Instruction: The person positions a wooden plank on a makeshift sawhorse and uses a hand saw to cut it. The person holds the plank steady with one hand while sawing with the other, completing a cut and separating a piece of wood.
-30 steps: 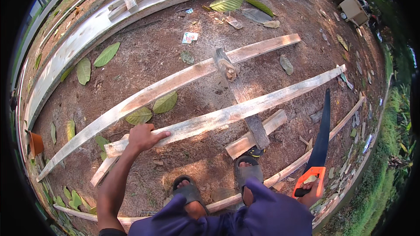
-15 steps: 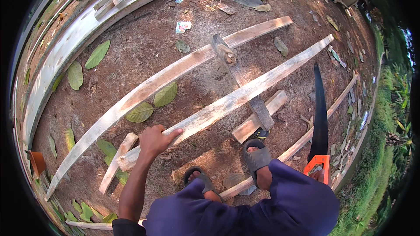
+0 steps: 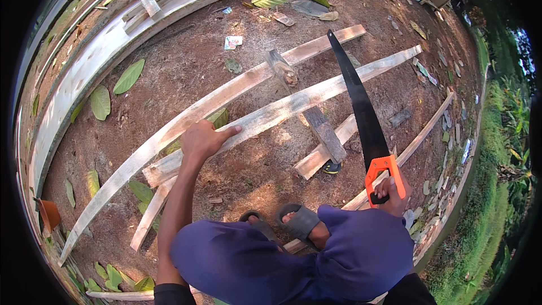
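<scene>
My left hand (image 3: pixel 204 139) lies flat on a long pale wooden plank (image 3: pixel 293 103) that runs from lower left to upper right over bare dirt. My right hand (image 3: pixel 391 197) grips the orange handle of a hand saw (image 3: pixel 361 114). The saw's dark blade points up and away, its tip above the far part of the plank. A dark wooden cross piece (image 3: pixel 323 132) lies under the plank. A second long plank (image 3: pixel 226 97) lies just beyond, parallel to the first.
My feet in dark sandals (image 3: pixel 299 221) stand near a short plank (image 3: pixel 327 146). A thin batten (image 3: pixel 420 135) runs at the right. Large green leaves (image 3: pixel 129 75) dot the dirt. A pale concrete curb (image 3: pixel 101 56) curves along the far left; grass borders the right.
My right hand has swung the saw from my right side up and leftward, so the blade now reaches over the plank. My left hand has stayed on the plank.
</scene>
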